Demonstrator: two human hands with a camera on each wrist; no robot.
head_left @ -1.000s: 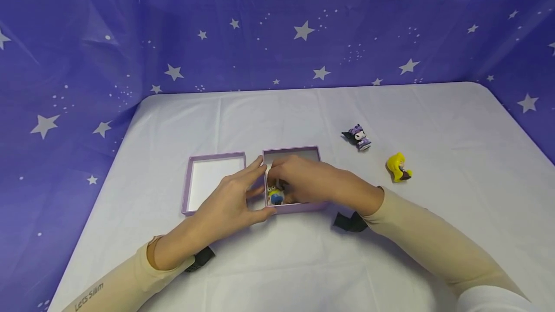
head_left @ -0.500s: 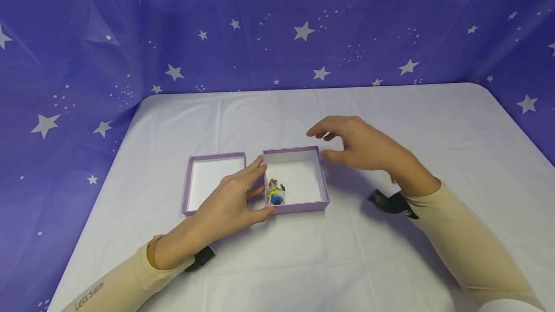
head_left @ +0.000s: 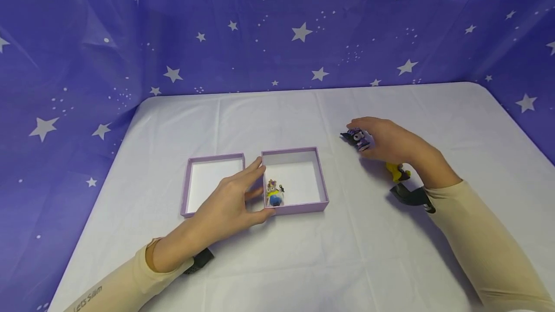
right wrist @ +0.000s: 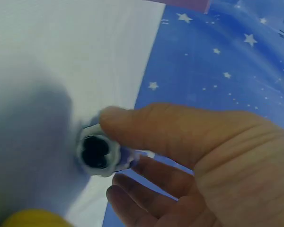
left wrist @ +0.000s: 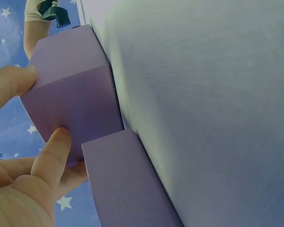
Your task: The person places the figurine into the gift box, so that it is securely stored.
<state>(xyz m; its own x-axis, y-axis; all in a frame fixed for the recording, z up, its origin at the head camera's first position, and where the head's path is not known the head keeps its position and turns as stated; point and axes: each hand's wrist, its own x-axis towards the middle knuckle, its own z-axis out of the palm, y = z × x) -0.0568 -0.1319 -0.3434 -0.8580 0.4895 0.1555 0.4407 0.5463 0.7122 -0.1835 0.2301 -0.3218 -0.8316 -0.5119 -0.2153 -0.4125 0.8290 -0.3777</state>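
Note:
My left hand (head_left: pixel 227 202) rests its outstretched fingers against the left wall of a shallow purple box (head_left: pixel 299 207), its thumb at the near left corner. In the left wrist view, thumb and fingertips touch the outside of the purple box (left wrist: pixel 80 104). Inside the box, at the near left corner, lies a small blue and yellow figurine (head_left: pixel 274 197). My right hand (head_left: pixel 392 141) pinches a black and purple figurine (head_left: pixel 357 137) between thumb and fingers at the back right. The right wrist view shows the figurine's underside (right wrist: pixel 97 153) beside the thumb.
A purple box lid (head_left: pixel 217 158), white inside, lies left of the box, partly behind the left hand. A yellow figurine (head_left: pixel 395 172) lies under the right wrist, partly covered. A starry blue-purple backdrop (head_left: pixel 277 28) rises behind the white table (head_left: pixel 303 264).
The right hand has left the box, where the blue and yellow figurine now lies, and moved right to take hold of the black and purple figurine. The left hand has stayed put.

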